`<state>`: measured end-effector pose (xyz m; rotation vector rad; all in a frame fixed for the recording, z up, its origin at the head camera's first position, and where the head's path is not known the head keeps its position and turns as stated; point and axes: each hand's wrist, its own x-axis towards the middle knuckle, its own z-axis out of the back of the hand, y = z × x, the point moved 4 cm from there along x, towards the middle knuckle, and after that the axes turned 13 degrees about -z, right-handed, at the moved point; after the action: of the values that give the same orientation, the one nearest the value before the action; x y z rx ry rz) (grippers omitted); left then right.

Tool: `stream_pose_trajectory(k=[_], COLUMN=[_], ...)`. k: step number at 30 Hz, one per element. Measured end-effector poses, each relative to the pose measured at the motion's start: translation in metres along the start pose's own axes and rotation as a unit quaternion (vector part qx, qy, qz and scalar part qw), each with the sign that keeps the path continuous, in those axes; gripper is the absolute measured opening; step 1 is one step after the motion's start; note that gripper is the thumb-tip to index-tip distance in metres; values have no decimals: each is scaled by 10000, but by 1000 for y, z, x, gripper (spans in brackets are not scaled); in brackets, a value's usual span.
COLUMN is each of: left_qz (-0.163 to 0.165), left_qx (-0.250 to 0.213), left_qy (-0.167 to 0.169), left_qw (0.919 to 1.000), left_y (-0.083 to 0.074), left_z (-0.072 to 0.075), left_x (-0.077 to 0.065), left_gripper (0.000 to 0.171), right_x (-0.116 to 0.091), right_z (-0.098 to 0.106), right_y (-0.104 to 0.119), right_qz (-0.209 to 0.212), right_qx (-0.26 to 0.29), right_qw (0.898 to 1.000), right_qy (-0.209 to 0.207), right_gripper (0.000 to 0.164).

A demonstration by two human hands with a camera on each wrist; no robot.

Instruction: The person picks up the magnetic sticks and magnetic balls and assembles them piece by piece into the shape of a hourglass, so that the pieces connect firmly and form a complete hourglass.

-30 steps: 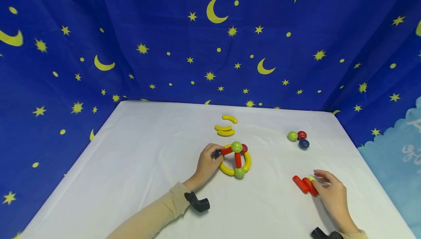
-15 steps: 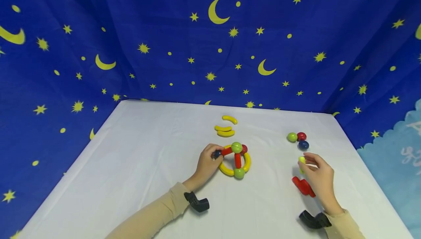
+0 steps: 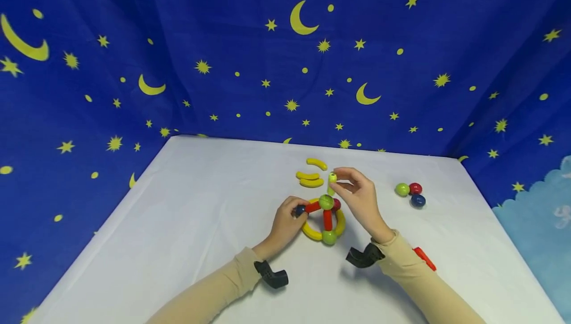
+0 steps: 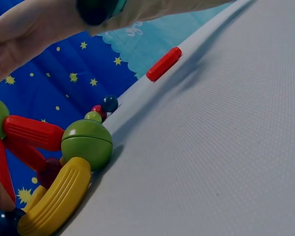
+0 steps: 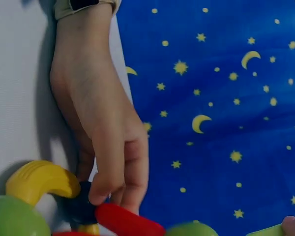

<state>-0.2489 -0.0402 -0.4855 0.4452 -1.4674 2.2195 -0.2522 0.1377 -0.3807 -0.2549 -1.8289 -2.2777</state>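
Taking the ball-and-rod frame [image 3: 327,220] as the centre of a dial in the head view, twelve toward the backdrop [image 3: 241,66], we see it sitting on the white-covered surface [image 3: 223,180]. Our left hand [image 3: 287,220] comes in from between seven and nine o'clock, its fingers grasping the dark blue ball [image 3: 300,210] at the frame's nine-to-ten position. Our right hand [image 3: 359,202] is at two o'clock, with finger and thumb grasping a yellow-green rod [image 3: 332,178], which we hold roughly upright at twelve o'clock. Its lower end is close to the upper green ball [image 3: 326,202]; we cannot tell whether the two touch.

That ball is the raised top of the frame. Red rods [image 3: 313,207] slope from it down to the dark blue ball, to a lower green ball [image 3: 329,237] near six o'clock and, as the left wrist view shows, to a crimson ball [image 3: 336,205] at one to two o'clock. Yellow curved pieces [image 3: 312,233] make a ring round the base.

Farther out, we have three loose yellow pieces [image 3: 311,183] between eleven and twelve. A loose green ball [image 3: 402,189], a loose red ball [image 3: 416,188] and a loose navy ball [image 3: 418,201] cluster between two and three. A loose red rod [image 3: 425,259] shows between three and four, beside our right sleeve [image 3: 410,269].
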Motion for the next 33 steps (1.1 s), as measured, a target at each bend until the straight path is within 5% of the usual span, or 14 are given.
stream_pose_trajectory(k=[7, 12, 18, 24, 28, 33], left_qz=[53, 13, 0, 86, 118, 183], left_qx=[-11, -25, 8, -1, -62, -85], left_qy=[124, 88, 66, 70, 78, 32], left_qw=[9999, 10000, 10000, 9999, 9999, 9998], left_y=[-3, -5, -2, 0, 0, 2], left_z=[-5, -6, -7, -5, -4, -3], left_x=[0, 1, 0, 0, 0, 1], left_gripper=[24, 24, 24, 23, 23, 23], right_x=[1, -8, -35, -59, -81, -104], right_z=[-10, 0, 34, 85, 118, 149], right_y=[-11, -13, -4, -50, -72, -83], right_qz=[-333, -278, -490, -290, -412, -1203], right_qx=[-671, -592, -989, -1349, -2000, -2996], right_qw=[9968, 9975, 9933, 9838, 9666, 9326], right_qy=[297, 277, -338, -1144, -1549, -1611], right_gripper=[32, 34, 25, 21, 25, 30])
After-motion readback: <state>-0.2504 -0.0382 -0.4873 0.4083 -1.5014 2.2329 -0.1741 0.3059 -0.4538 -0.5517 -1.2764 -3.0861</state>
